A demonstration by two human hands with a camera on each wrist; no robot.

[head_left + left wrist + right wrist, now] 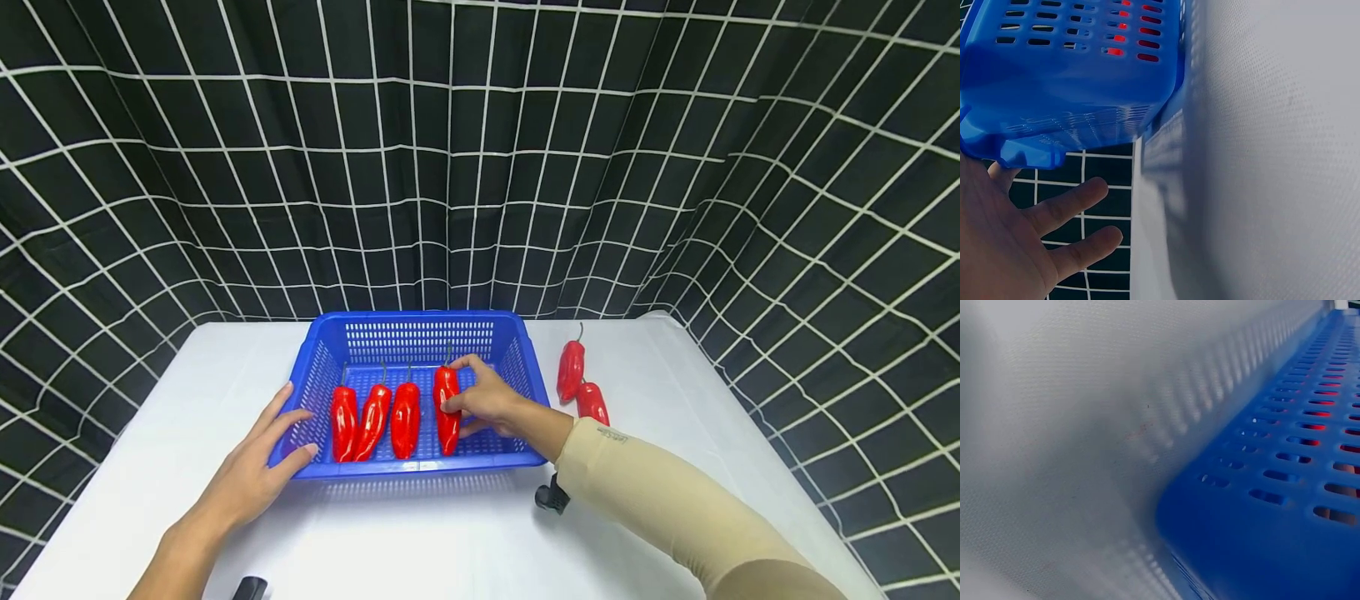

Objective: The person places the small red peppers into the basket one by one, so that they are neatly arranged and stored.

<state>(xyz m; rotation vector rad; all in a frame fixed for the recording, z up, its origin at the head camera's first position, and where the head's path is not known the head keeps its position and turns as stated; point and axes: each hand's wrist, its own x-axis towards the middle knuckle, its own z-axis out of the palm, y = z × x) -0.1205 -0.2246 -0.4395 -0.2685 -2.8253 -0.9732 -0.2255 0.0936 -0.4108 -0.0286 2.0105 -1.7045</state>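
A blue perforated basket (417, 467) stands on the white table (450, 542). Inside it lie several red peppers side by side; three (375, 421) lie on the left. My right hand (480, 400) reaches into the basket and holds the rightmost pepper (447, 412) between thumb and fingers. My left hand (258, 462) rests with straight fingers against the basket's front left corner; in the left wrist view its palm (1004, 244) lies under the blue corner (1054, 106). Two more red peppers (579, 383) lie on the table to the right of the basket.
A black curtain with a white grid (480, 167) hangs behind and around the table. A small black object (551, 497) sits under my right forearm, another (250, 588) at the front edge. The right wrist view shows only the basket wall (1272, 487) and the tablecloth (1072, 437).
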